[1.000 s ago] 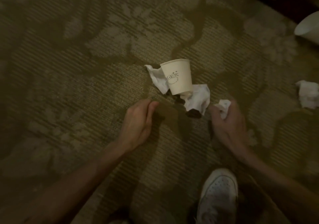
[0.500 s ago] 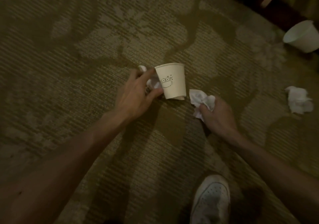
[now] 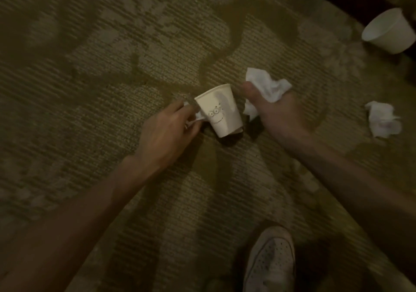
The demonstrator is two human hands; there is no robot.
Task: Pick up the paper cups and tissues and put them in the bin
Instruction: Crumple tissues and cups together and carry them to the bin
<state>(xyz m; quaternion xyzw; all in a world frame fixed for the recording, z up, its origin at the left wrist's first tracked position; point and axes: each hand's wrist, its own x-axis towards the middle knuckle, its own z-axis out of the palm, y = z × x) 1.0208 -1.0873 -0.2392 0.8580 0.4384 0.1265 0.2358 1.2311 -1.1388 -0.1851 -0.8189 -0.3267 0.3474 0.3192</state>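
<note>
Cup (image 3: 221, 109) between hands, left hand (image 3: 166, 132) pinching small tissue (image 3: 199, 118), right hand (image 3: 278, 117) clutching crumpled tissue (image 3: 269, 86)

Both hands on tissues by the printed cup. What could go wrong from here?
1. The left hand pinches a small tissue beside the tilted printed cup; pulling may topple it.
2. The right hand holds a crumpled tissue that sticks out past its fingers; part may drop.
3. A loose tissue and a second cup lie off to the right, easily missed.

Two paper cups (image 3: 219, 109) (image 3: 389, 33), three crumpled tissues (image 3: 269, 87) (image 3: 199, 117) (image 3: 382, 119), two hands (image 3: 166, 134) (image 3: 279, 114), one white shoe (image 3: 270, 262).
</note>
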